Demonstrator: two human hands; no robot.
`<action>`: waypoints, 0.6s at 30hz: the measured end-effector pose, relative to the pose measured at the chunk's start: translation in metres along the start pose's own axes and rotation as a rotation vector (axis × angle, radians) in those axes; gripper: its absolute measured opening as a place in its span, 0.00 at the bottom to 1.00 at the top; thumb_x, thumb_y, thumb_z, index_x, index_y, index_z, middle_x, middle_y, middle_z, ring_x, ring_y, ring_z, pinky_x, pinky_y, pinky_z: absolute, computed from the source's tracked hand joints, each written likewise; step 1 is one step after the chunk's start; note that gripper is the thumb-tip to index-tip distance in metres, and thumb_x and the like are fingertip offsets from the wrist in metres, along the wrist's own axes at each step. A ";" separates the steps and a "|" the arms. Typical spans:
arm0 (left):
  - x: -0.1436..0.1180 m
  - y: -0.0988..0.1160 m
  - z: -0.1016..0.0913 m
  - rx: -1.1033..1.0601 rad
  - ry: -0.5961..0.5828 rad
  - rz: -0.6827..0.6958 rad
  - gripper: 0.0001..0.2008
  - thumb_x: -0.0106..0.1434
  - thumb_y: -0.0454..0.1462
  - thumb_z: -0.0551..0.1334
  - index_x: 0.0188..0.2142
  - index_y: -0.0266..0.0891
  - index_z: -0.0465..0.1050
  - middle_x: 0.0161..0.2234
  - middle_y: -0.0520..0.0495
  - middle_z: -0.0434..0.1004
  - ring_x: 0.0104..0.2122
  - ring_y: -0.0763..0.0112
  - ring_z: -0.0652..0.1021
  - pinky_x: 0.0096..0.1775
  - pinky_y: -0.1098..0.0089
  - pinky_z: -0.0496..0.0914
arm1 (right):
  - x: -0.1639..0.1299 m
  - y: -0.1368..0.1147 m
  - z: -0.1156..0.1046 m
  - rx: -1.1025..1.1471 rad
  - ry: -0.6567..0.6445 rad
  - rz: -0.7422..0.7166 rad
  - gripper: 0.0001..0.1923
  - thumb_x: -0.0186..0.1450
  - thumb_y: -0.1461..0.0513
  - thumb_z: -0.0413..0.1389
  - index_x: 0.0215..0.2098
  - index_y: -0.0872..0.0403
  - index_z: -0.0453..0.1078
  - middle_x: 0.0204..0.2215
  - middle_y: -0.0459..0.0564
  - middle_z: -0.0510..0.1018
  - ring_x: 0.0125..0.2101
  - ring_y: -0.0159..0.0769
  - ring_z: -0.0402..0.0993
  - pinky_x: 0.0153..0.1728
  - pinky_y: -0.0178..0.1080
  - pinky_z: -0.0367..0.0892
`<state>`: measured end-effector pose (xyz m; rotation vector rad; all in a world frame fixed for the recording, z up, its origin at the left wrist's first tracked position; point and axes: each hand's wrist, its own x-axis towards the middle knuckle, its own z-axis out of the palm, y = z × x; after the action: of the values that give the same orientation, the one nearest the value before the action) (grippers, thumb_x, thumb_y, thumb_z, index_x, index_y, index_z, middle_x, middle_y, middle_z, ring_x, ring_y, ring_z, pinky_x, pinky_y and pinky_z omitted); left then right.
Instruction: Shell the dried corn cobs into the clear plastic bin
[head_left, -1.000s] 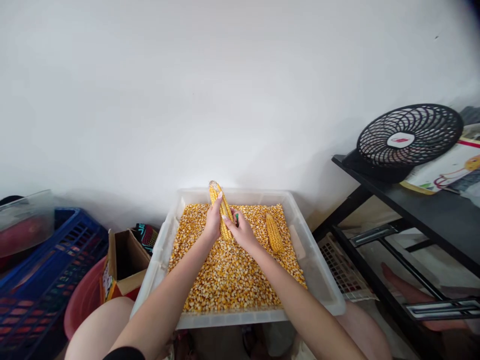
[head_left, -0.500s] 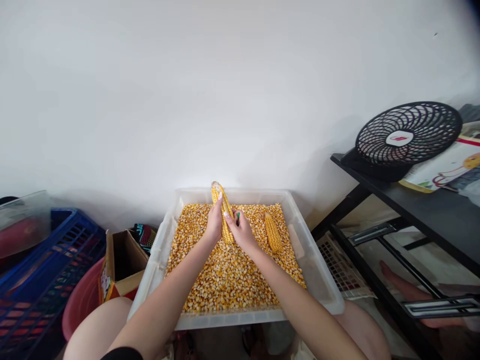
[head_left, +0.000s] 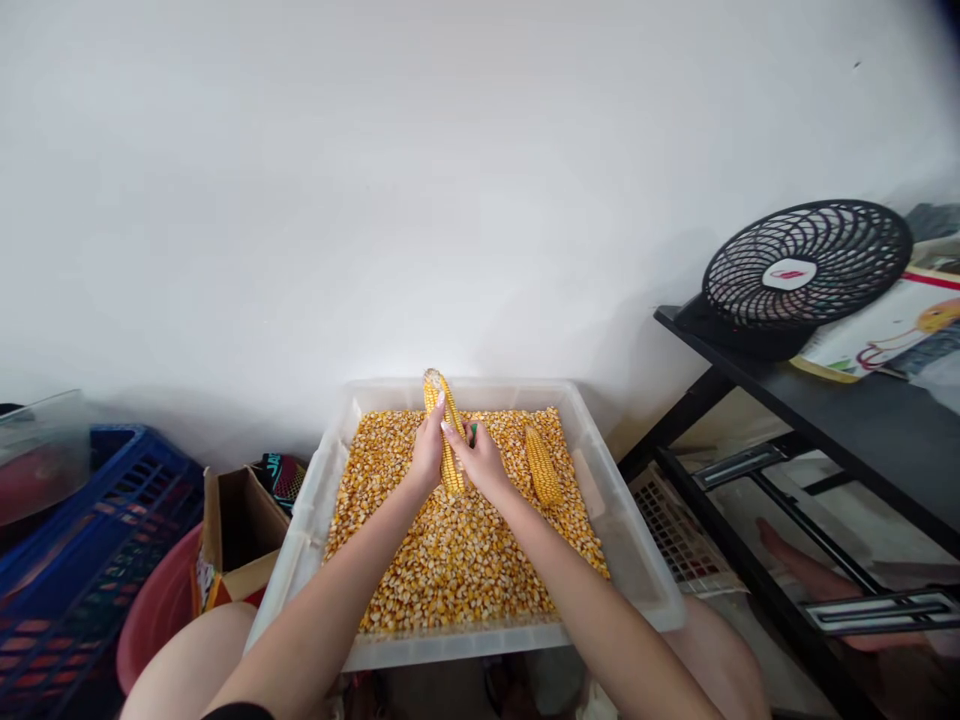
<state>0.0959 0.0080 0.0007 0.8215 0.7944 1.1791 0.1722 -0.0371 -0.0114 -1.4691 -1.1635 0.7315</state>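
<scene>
A yellow corn cob is tilted over a bed of loose corn kernels. My left hand is closed around its left side, the thumb lying along the cob. My right hand is closed too, its thumb pressed against the cob's right side. A small green object shows between the right fingers; most of it is hidden, so its kind is unclear. On the kernels to the right lies a second corn cob. Everything sits within a translucent plastic bin.
To the left stand an open cardboard box, a red basin and a blue crate. A black fan rests on a black table at right. Behind the bin rises a white wall. Another person's foot shows beneath the table.
The view has shifted slightly. Both hands keep their hold around the cob, and the right thumb sits a little further left across it. The second cob stays on the kernels.
</scene>
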 end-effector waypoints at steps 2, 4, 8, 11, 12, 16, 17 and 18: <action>0.000 -0.002 0.000 0.011 -0.010 0.013 0.21 0.52 0.51 0.60 0.34 0.34 0.71 0.24 0.49 0.71 0.25 0.70 0.72 0.29 0.72 0.65 | -0.001 0.000 -0.001 -0.035 0.016 -0.028 0.17 0.58 0.48 0.50 0.26 0.51 0.55 0.18 0.39 0.58 0.20 0.29 0.58 0.23 0.33 0.54; 0.000 -0.003 -0.001 0.033 0.012 0.017 0.20 0.52 0.50 0.60 0.34 0.34 0.71 0.24 0.49 0.71 0.25 0.70 0.72 0.28 0.72 0.65 | -0.001 0.000 -0.002 -0.054 0.007 -0.049 0.17 0.59 0.48 0.49 0.25 0.51 0.53 0.18 0.39 0.58 0.19 0.29 0.58 0.23 0.33 0.53; -0.001 -0.003 -0.003 0.045 0.032 0.030 0.20 0.52 0.50 0.60 0.33 0.34 0.71 0.24 0.49 0.72 0.26 0.69 0.73 0.29 0.72 0.65 | 0.001 0.000 -0.005 -0.071 -0.055 -0.067 0.17 0.60 0.48 0.48 0.24 0.51 0.53 0.18 0.39 0.59 0.20 0.29 0.57 0.24 0.33 0.53; -0.002 -0.003 -0.002 0.006 0.011 0.019 0.19 0.52 0.50 0.60 0.32 0.34 0.70 0.23 0.49 0.71 0.26 0.68 0.73 0.30 0.71 0.66 | 0.003 0.001 -0.008 -0.067 -0.098 -0.062 0.17 0.60 0.48 0.48 0.24 0.51 0.53 0.19 0.39 0.60 0.21 0.29 0.59 0.25 0.33 0.54; -0.003 -0.003 -0.002 -0.012 0.005 0.002 0.19 0.52 0.50 0.61 0.31 0.34 0.70 0.22 0.49 0.71 0.25 0.68 0.73 0.30 0.71 0.66 | 0.004 0.001 -0.009 -0.063 -0.104 -0.054 0.17 0.60 0.48 0.48 0.24 0.51 0.53 0.19 0.39 0.60 0.21 0.29 0.59 0.25 0.33 0.54; -0.002 -0.004 0.000 -0.053 -0.046 -0.030 0.20 0.52 0.50 0.60 0.34 0.35 0.70 0.23 0.50 0.72 0.25 0.69 0.74 0.31 0.71 0.66 | 0.006 0.000 -0.012 -0.028 -0.089 -0.004 0.18 0.56 0.47 0.52 0.25 0.51 0.54 0.19 0.39 0.60 0.21 0.29 0.59 0.24 0.33 0.55; -0.002 -0.005 0.000 -0.056 -0.065 -0.023 0.20 0.52 0.50 0.60 0.35 0.35 0.70 0.24 0.50 0.72 0.26 0.70 0.74 0.31 0.71 0.66 | 0.006 0.000 -0.012 -0.029 -0.082 0.005 0.18 0.54 0.48 0.54 0.25 0.51 0.54 0.19 0.38 0.60 0.21 0.29 0.59 0.24 0.33 0.55; -0.001 -0.005 0.000 -0.059 -0.084 -0.016 0.20 0.52 0.50 0.60 0.36 0.35 0.70 0.25 0.50 0.72 0.26 0.70 0.74 0.32 0.71 0.66 | 0.006 -0.001 -0.013 -0.037 -0.076 0.008 0.18 0.54 0.48 0.55 0.25 0.51 0.55 0.19 0.38 0.60 0.21 0.29 0.58 0.24 0.33 0.54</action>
<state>0.0978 0.0057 -0.0037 0.8087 0.6934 1.1415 0.1858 -0.0363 -0.0062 -1.4887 -1.2352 0.7812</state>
